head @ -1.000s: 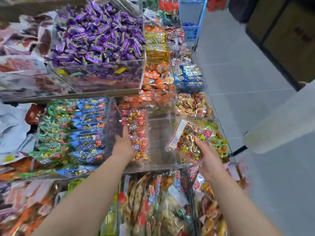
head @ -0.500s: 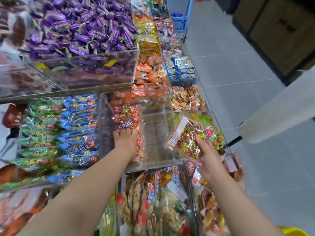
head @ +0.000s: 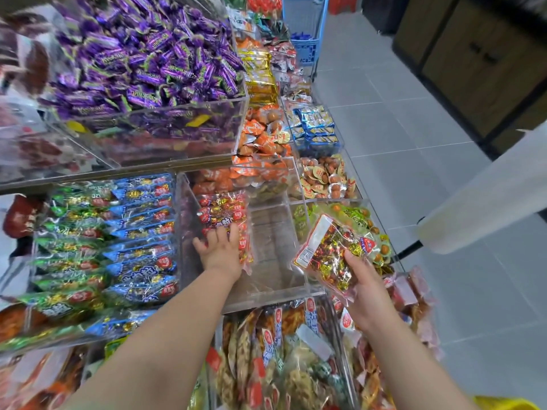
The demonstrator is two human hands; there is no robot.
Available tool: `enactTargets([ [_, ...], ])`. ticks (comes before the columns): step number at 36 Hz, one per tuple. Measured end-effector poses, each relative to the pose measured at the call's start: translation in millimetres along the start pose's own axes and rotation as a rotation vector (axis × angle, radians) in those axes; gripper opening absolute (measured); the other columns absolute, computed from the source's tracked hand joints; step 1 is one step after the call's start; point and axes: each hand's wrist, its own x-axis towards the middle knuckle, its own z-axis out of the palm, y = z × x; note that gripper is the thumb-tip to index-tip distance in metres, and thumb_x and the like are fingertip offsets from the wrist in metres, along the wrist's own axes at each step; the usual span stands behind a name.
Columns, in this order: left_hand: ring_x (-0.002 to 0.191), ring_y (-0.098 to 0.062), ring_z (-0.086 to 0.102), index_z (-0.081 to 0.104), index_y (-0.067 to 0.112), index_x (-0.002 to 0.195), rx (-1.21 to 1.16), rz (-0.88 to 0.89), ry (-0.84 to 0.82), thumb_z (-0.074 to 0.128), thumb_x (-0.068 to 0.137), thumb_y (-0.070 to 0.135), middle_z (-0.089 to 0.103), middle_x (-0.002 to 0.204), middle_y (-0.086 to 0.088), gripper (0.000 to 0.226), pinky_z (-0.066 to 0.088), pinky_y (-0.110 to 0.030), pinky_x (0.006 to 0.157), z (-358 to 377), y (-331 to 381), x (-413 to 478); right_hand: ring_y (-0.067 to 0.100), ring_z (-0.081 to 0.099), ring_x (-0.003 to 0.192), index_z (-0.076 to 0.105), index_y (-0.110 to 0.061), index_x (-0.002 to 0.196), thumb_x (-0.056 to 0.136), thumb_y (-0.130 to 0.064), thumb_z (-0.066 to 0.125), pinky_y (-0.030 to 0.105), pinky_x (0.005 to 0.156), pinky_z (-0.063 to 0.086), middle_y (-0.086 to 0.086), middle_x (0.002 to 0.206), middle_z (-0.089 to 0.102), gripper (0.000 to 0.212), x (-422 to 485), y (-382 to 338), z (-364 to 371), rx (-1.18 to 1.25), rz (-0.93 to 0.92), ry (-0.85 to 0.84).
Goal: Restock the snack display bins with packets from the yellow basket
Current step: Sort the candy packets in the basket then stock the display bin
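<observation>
A clear acrylic bin (head: 266,288) sits mid-shelf, with a row of red snack packets (head: 223,210) stacked along its left side and bare floor on its right. My left hand (head: 220,250) lies inside the bin with its fingers spread flat on the front of that row. My right hand (head: 365,287) grips a clear packet of red and gold wrapped sweets (head: 331,253), held tilted just right of the bin above its rim. A corner of the yellow basket (head: 503,403) shows at the bottom right.
Blue and green packets (head: 118,238) fill the bin to the left. Purple candies (head: 142,60) are heaped on the upper tier. Orange packets (head: 263,134) and egg snacks (head: 325,176) lie behind. Mixed bags (head: 281,359) fill the front bin. A white roll (head: 485,199) juts in from the right over grey floor.
My left hand has slid forward from the bin's left wall onto the red packet row. The packet in my right hand has stayed in about the same place.
</observation>
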Motion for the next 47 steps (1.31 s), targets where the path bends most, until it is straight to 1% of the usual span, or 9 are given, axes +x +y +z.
enactTargets([
  [3,0.126,-0.029,0.023,-0.011,0.027,0.136,-0.006,-0.02,0.01,0.072,0.072,0.045,0.021,0.131,-0.01,0.106,0.014,-0.059,0.108,-2,1,6,-0.004,0.066,0.06,0.055,-0.021,0.108,0.089,-0.027,0.057,0.018,0.047,0.054,-0.019,0.07,0.071,0.019,2,1,-4,0.052,0.051,-0.032],
  [13,0.136,-0.032,0.009,0.011,0.022,0.122,0.057,0.142,0.004,0.071,0.065,0.066,0.011,0.138,-0.009,0.093,-0.006,-0.067,0.11,8,-1,4,-0.001,0.066,0.058,0.052,-0.018,0.117,0.091,-0.024,0.057,0.021,0.046,0.053,-0.017,0.067,0.07,0.027,1,3,2,0.111,0.031,0.007],
  [20,0.137,-0.041,-0.036,0.008,0.023,0.138,0.078,0.116,-0.228,0.082,0.065,0.039,-0.045,0.144,-0.019,0.105,-0.003,-0.067,0.11,8,-3,8,-0.006,0.062,0.052,0.05,-0.018,0.122,0.092,-0.024,0.056,0.016,0.043,0.05,-0.019,0.063,0.068,0.031,-2,1,5,0.12,0.043,0.011],
  [26,0.143,-0.041,-0.023,0.013,0.021,0.141,0.208,0.162,-0.069,0.069,0.077,0.045,-0.007,0.155,-0.018,0.089,-0.021,-0.063,0.105,3,-5,14,-0.01,0.061,0.053,0.047,-0.024,0.123,0.092,-0.025,0.055,0.013,0.045,0.05,-0.023,0.064,0.067,0.032,-3,2,4,0.105,0.037,0.01],
  [30,0.13,-0.032,0.022,0.02,0.026,0.129,0.161,0.142,0.054,0.066,0.078,0.046,0.022,0.13,-0.009,0.072,-0.002,-0.064,0.111,1,-5,10,-0.01,0.063,0.062,0.047,-0.022,0.125,0.092,-0.025,0.055,0.014,0.051,0.052,-0.022,0.075,0.07,0.034,-2,3,4,0.095,0.033,-0.003],
  [32,0.123,-0.029,0.025,0.015,0.027,0.126,0.133,0.103,0.101,0.065,0.078,0.041,0.02,0.125,-0.008,0.071,0.003,-0.063,0.11,3,-5,10,0.001,0.067,0.084,0.049,-0.015,0.129,0.091,-0.028,0.056,0.023,0.061,0.055,-0.007,0.101,0.071,0.041,-1,4,4,0.077,0.027,0.011],
  [37,0.124,-0.029,0.013,-0.008,0.029,0.142,0.089,0.045,0.117,0.064,0.079,0.043,0.009,0.13,-0.009,0.097,-0.006,-0.061,0.108,14,-4,14,-0.011,0.06,0.051,0.044,-0.03,0.119,0.091,-0.024,0.054,0.009,0.043,0.048,-0.027,0.062,0.066,0.03,-2,1,2,0.089,0.033,-0.008],
  [42,0.143,-0.04,-0.015,-0.06,0.021,0.114,0.144,0.087,0.012,0.058,0.074,0.071,-0.023,0.151,-0.014,0.134,-0.038,-0.065,0.084,12,-6,10,0.015,0.07,0.091,0.051,-0.01,0.128,0.084,-0.026,0.061,0.028,0.063,0.056,0.002,0.106,0.072,0.049,1,2,5,0.107,0.05,-0.038],
  [47,0.127,-0.039,-0.048,-0.06,0.023,0.116,0.134,0.117,-0.081,0.061,0.083,0.044,-0.047,0.143,-0.017,0.128,-0.042,-0.063,0.079,2,-8,3,0.019,0.069,0.094,0.049,-0.012,0.131,0.075,-0.032,0.066,0.031,0.067,0.056,0.005,0.109,0.07,0.062,2,2,4,0.089,0.059,-0.023],
])
